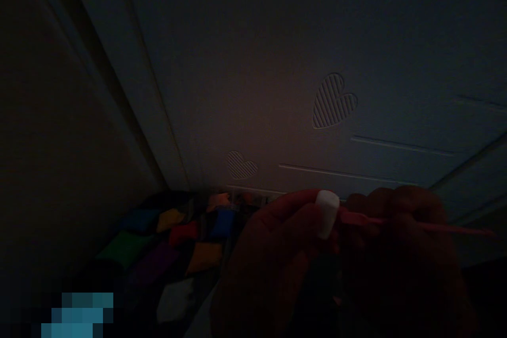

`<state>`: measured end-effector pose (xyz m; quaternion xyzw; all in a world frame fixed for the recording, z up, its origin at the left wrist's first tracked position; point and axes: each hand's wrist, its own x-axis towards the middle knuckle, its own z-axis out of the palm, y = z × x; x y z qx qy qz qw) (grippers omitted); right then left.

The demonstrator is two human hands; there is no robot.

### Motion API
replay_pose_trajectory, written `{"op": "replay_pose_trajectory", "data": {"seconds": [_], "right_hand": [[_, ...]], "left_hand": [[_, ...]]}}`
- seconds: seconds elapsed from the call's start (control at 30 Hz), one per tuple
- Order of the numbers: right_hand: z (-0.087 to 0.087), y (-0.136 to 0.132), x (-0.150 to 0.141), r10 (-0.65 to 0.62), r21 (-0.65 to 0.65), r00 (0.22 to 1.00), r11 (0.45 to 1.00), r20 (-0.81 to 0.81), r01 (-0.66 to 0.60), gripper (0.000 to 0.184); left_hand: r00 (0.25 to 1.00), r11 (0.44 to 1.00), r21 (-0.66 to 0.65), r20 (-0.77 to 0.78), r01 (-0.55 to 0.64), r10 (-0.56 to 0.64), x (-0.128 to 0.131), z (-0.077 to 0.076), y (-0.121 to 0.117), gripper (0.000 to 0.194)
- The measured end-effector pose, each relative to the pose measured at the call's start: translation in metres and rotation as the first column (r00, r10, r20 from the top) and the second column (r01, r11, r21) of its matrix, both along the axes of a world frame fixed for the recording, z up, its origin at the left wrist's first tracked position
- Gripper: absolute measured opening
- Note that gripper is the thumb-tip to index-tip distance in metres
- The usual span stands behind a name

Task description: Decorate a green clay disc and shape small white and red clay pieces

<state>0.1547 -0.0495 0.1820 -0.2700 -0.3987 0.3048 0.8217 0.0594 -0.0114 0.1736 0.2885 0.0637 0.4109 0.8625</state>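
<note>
The scene is very dark. My left hand (273, 253) is raised close to the camera with its fingers pinched round a small white lump (327, 214), soft-looking and rounded. My right hand (400, 253) sits just to the right, fingers closed on a thin pink stick-like tool (415, 223) whose tip meets the white lump. Both hands touch each other near the lump. The lower parts of both hands fade into shadow.
Several small coloured packets (186, 237), blue, yellow, red, green, purple, orange and white, lie on a surface at the lower left. A pale panel with raised striped hearts (334, 100) stands behind. A dark wall fills the left side.
</note>
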Motion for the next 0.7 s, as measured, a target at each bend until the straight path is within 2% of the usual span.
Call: {"op": "replay_pose_trajectory", "data": {"seconds": [0.13,0.33,0.6,0.7], "right_hand": [[0.002,-0.001,-0.002,-0.027,-0.009,1.000,1.000,0.000,0.027,0.008],[0.003,-0.002,-0.003,-0.077,-0.041,0.996,0.996,0.035,0.078,0.008],[0.002,-0.001,-0.001,-0.022,-0.013,1.000,1.000,0.000,0.022,0.007],[0.002,-0.002,0.002,-0.041,-0.013,0.994,0.999,0.104,0.042,0.007]], "left_hand": [[1.000,1.000,-0.015,-0.026,0.000,0.000,0.000,0.001,0.000,0.010],[1.000,0.998,0.067,-0.004,0.019,-0.019,-0.002,0.004,0.001,0.009],[0.999,0.994,0.092,-0.011,0.050,-0.050,-0.002,0.007,0.001,0.020],[0.998,0.996,0.080,-0.056,0.024,-0.019,-0.001,0.011,0.001,0.018]]}}
